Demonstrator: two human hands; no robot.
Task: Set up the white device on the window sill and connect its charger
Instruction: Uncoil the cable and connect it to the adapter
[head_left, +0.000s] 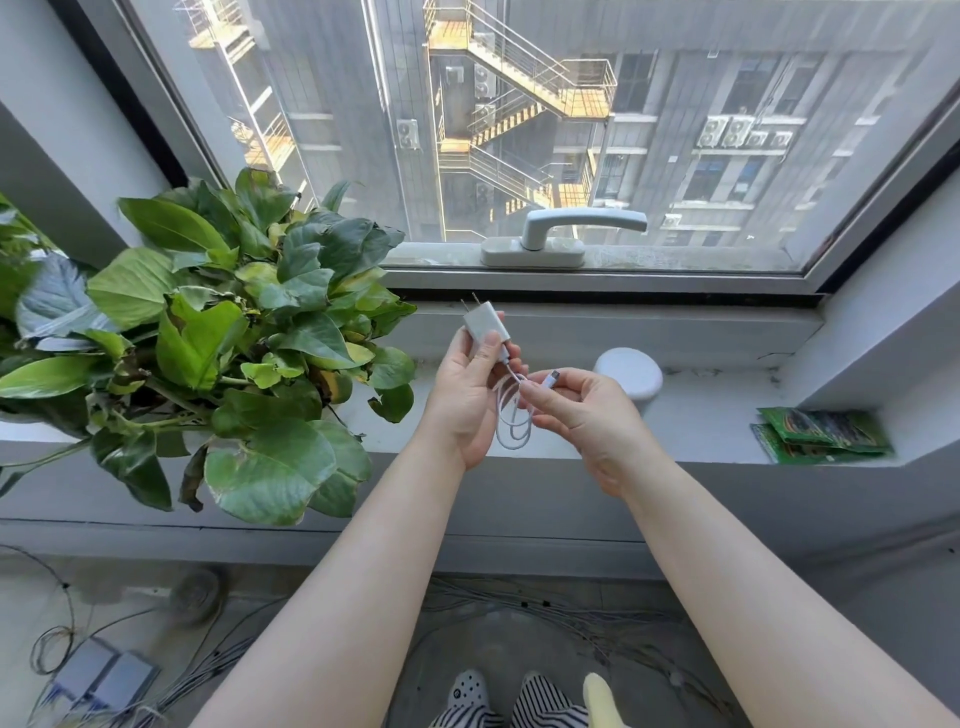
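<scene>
The white round device (629, 372) stands on the window sill (717, 410), just behind my right hand. My left hand (467, 400) holds the white charger plug (484, 330) upright above the sill, its two prongs pointing up and to the left. A thin white cable (511, 423) hangs in loops between my hands. My right hand (587, 415) pinches the cable near its free end, and the small connector (551, 378) sticks out toward the device without touching it.
A large leafy green plant (218, 332) fills the sill's left side, close to my left hand. Green packets (821, 434) lie at the sill's right end. The window handle (566, 234) sits above on the frame. Loose wires (156, 670) cover the floor below.
</scene>
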